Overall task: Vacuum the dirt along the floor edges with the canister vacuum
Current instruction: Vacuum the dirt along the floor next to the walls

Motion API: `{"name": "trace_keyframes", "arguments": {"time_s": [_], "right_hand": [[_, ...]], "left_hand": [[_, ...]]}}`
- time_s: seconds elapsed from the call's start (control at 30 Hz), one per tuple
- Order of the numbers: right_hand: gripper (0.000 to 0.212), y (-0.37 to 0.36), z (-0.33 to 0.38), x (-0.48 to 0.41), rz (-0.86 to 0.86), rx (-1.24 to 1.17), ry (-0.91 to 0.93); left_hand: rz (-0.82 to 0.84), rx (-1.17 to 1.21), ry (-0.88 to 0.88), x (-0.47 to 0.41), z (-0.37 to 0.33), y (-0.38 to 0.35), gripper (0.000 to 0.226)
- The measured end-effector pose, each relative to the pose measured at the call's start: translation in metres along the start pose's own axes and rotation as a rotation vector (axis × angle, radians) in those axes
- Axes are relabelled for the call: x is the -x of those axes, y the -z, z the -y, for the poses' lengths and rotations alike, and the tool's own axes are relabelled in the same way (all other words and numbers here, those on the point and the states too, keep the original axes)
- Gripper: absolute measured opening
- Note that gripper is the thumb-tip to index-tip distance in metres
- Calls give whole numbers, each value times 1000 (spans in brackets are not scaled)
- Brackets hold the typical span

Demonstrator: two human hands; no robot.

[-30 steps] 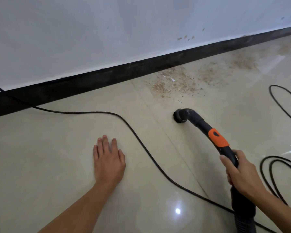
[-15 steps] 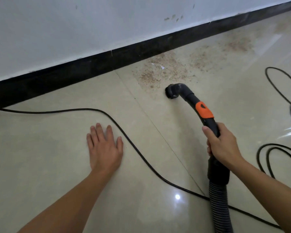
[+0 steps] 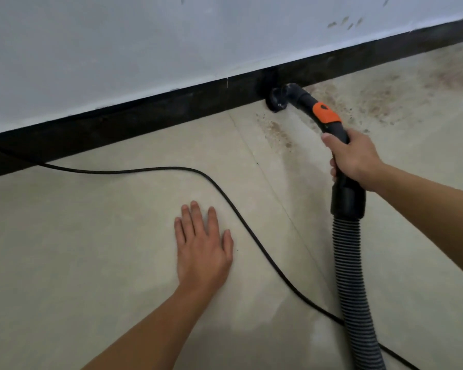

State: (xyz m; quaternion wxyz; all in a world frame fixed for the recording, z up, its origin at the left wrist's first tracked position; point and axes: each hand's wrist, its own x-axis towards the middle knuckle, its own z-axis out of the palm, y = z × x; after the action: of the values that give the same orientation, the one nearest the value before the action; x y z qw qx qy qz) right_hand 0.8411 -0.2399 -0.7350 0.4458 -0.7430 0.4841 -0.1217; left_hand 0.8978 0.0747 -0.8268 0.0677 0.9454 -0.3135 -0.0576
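My right hand [image 3: 354, 156] grips the black vacuum handle [image 3: 318, 113], just below its orange slider. The round nozzle [image 3: 275, 100] sits on the floor right at the black baseboard [image 3: 145, 113]. Brown dirt [image 3: 280, 132] lies scattered on the beige tile below and to the right of the nozzle, with more along the wall edge [image 3: 380, 97]. A ribbed grey hose [image 3: 350, 276] runs from the handle down to the bottom edge. My left hand [image 3: 202, 247] rests flat on the tile, fingers straight.
A thin black power cord [image 3: 219, 188] snakes from the baseboard at left, past my left hand, under the hose to the bottom right. A white wall [image 3: 171, 36] rises above the baseboard. A tile joint [image 3: 265, 172] runs diagonally between my hands.
My right hand pushed the nozzle forward from the open tile up to the baseboard, through the dirt patch. My left hand stayed flat on the floor. The view shifted closer to the wall.
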Motion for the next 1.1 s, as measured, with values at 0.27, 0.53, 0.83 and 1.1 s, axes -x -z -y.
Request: {"name": "trace_keyframes", "arguments": {"time_s": [0.27, 0.53, 0.83, 1.1], "right_hand": [[30, 3, 32, 18, 95, 289, 96], [34, -10, 48, 40, 193, 384, 93], [25, 3, 5, 29, 201, 332, 134], [23, 21, -1, -10, 176, 287, 153]], "left_hand": [[291, -79, -117, -14, 7, 19, 70], [810, -204, -214, -65, 8, 86, 80], [412, 50, 312, -78, -67, 52, 69], [76, 72, 458, -68, -89, 1, 73]]}}
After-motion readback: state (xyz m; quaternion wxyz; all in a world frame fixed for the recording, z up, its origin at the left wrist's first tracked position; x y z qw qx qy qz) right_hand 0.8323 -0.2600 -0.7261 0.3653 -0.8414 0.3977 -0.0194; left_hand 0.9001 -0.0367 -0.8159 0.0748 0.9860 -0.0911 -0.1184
